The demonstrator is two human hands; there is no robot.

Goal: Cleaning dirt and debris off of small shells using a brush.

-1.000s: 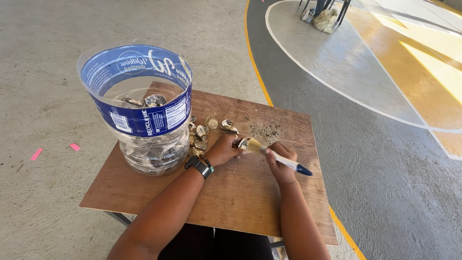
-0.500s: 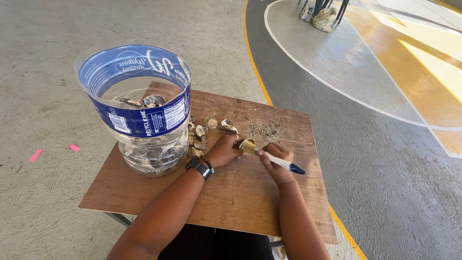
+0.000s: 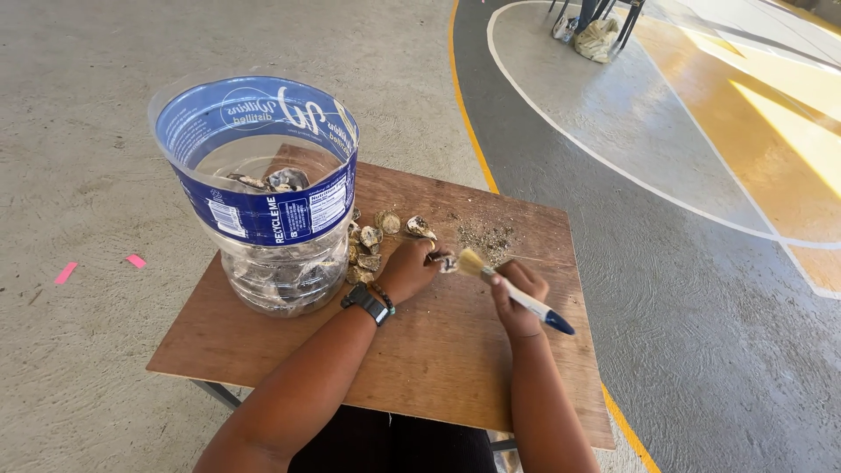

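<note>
Concrete floor lay under a wooden board (image 3: 438,350); beside the cut-open plastic jug (image 3: 263,201), the left hand (image 3: 407,270) pinched a shell (image 3: 442,260) while the right hand (image 3: 517,293) gripped a brush (image 3: 512,289).

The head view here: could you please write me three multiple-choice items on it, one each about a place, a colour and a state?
1. Where do the loose shells lie?
A. on the floor
B. on the board beside the cut-off bottle
C. on a chair

2. What colour is the bottle's label?
A. blue
B. red
C. green

3. What does the right hand hold?
A. nothing
B. a knife
C. a small brush

Answers: 1 B, the shells rest on the wooden board against the bottle. 2 A, its band is blue. 3 C, the fingers grip the brush, bristles toward the shell held in the left hand.
</note>
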